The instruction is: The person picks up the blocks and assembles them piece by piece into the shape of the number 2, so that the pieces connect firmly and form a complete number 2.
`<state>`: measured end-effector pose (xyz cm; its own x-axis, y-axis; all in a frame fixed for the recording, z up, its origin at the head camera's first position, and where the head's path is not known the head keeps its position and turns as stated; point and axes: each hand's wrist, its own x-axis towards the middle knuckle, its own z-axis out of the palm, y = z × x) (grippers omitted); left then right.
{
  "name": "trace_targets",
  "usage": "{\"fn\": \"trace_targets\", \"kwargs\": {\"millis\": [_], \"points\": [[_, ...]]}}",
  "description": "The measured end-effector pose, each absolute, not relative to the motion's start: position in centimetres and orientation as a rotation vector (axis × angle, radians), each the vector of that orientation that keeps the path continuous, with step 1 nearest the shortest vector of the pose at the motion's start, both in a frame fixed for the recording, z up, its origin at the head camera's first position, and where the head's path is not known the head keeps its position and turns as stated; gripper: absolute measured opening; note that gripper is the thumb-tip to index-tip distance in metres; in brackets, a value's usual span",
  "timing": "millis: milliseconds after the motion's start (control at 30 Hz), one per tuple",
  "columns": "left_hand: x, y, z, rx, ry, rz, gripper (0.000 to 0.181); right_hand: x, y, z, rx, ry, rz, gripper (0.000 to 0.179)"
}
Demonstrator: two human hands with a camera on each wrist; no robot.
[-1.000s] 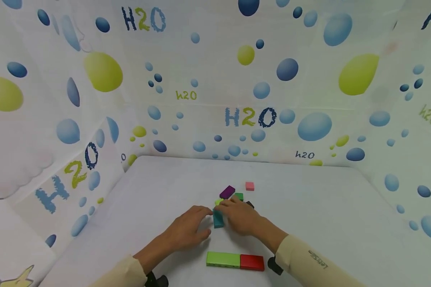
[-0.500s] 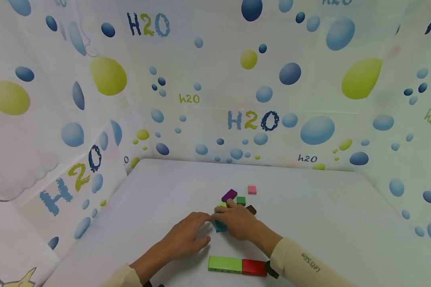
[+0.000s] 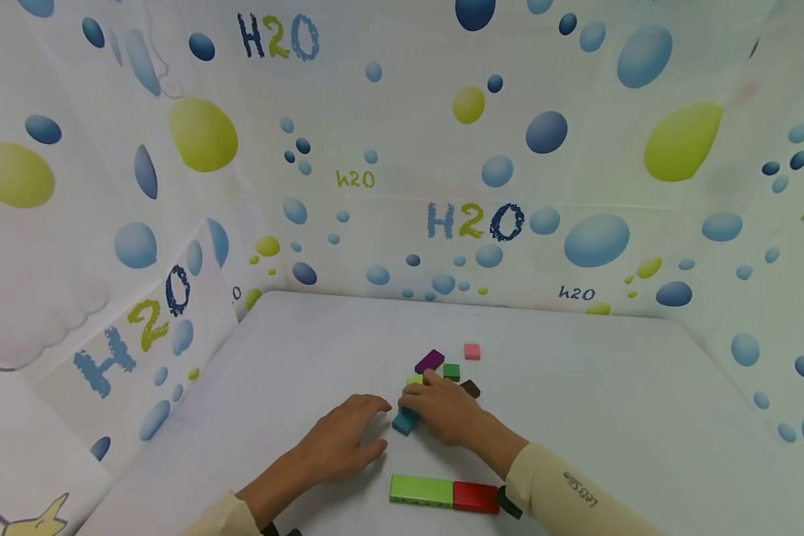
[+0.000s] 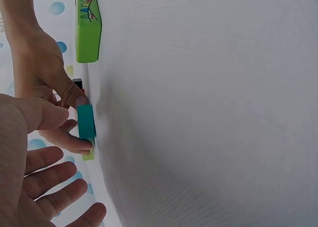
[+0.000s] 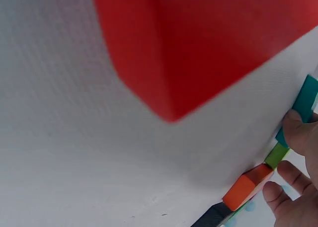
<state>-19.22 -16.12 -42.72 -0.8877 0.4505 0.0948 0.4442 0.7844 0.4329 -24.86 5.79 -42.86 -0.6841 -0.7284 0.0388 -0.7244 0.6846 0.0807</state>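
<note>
A teal block (image 3: pixel 405 420) is pinched between the thumb and fingers of my right hand (image 3: pixel 445 408); the right wrist view shows the thumb pressed on that teal block (image 5: pixel 305 99). My left hand (image 3: pixel 338 441) hovers just left of it, holding nothing, thumb and fingers spread apart. In the left wrist view, the left hand's fingers (image 4: pixel 54 175) reach toward the block without gripping it. Beyond the right hand's fingers, a yellow-green block (image 3: pixel 415 380) is partly covered. An orange block (image 5: pixel 247 187), seen in the right wrist view, lies close to the fingertips.
Farther back lie a purple block (image 3: pixel 429 362), a green block (image 3: pixel 452 372), a pink block (image 3: pixel 472 351) and a dark brown block (image 3: pixel 470 388). Nearer the body, a long lime-green box (image 3: pixel 421 491) touches a red box (image 3: pixel 476 497), beside the right wrist.
The teal block has turned so that its near end points more to the left, with my right hand on it. My left hand has drawn slightly away from it, to the left.
</note>
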Motion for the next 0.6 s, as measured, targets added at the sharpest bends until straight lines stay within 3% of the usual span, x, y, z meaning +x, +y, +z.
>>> {"fn": "trace_targets", "kwargs": {"millis": [600], "points": [[-19.11, -16.12, -43.19, 0.749, 2.979, 0.724, 0.048, -24.67, 6.18, -43.12, 1.26, -2.737, -0.127, 0.044]]}}
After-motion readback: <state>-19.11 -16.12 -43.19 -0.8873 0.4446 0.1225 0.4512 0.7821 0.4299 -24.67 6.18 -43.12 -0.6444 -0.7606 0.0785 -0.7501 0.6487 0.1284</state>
